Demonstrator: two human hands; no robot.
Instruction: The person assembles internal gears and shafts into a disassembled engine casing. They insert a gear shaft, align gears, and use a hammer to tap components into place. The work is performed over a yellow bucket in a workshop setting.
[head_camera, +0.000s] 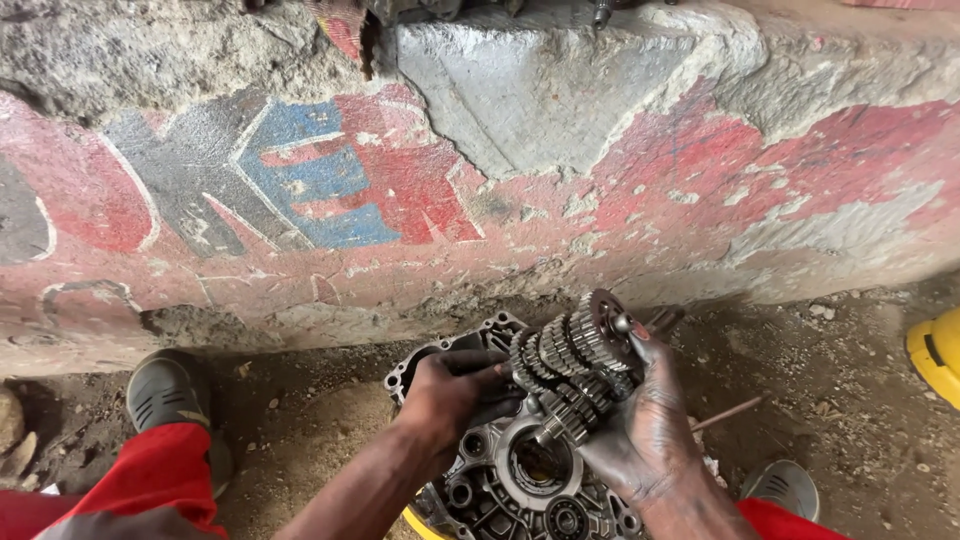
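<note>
A greasy metal engine case half (500, 485) lies on the dirt ground between my feet, with round bearing holes in it. Just above it I hold a cluster of gear shafts (570, 360) stacked with several toothed gears. My right hand (645, 425) grips the cluster from the right side, thumb up by the top gear. My left hand (455, 390) rests on the left gears and on the case's upper rim.
A low concrete wall (480, 180) with worn red, blue and grey paint runs close in front. My grey shoe (165, 390) and red trouser leg (155, 475) are at left. A yellow object (937, 355) sits at the right edge. A thin metal rod (730, 410) lies on the ground.
</note>
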